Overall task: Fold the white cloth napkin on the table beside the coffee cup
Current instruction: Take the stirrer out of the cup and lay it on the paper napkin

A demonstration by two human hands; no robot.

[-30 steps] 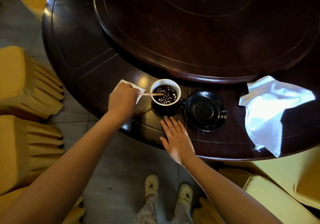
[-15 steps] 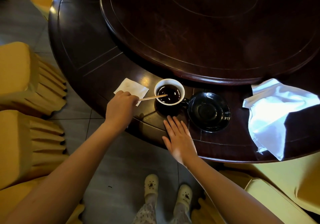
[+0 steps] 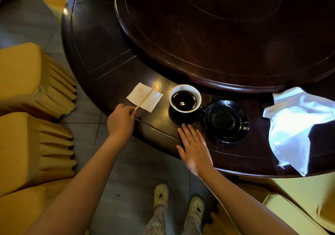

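A rumpled white cloth napkin (image 3: 297, 125) lies at the right edge of the dark round table (image 3: 101, 53), partly hanging over the rim. A white-lined dark cup (image 3: 184, 99) full of coffee stands near the table's front edge. My left hand (image 3: 121, 121) pinches a thin wooden stir stick (image 3: 145, 98) whose far end lies over a small folded white paper napkin (image 3: 143, 96) left of the cup. My right hand (image 3: 194, 147) lies flat on the table just in front of the cup, fingers straight.
A black saucer (image 3: 226, 120) sits right of the cup. A raised turntable (image 3: 226, 35) fills the table's middle. Yellow-covered chairs (image 3: 27, 82) stand at the left, another yellow chair (image 3: 293, 209) at the lower right. My feet in pale clogs (image 3: 161, 194) stand on the tiled floor.
My left hand drew the stir stick out of the coffee and swung it left over the small paper napkin. My right hand stayed flat by the cup.
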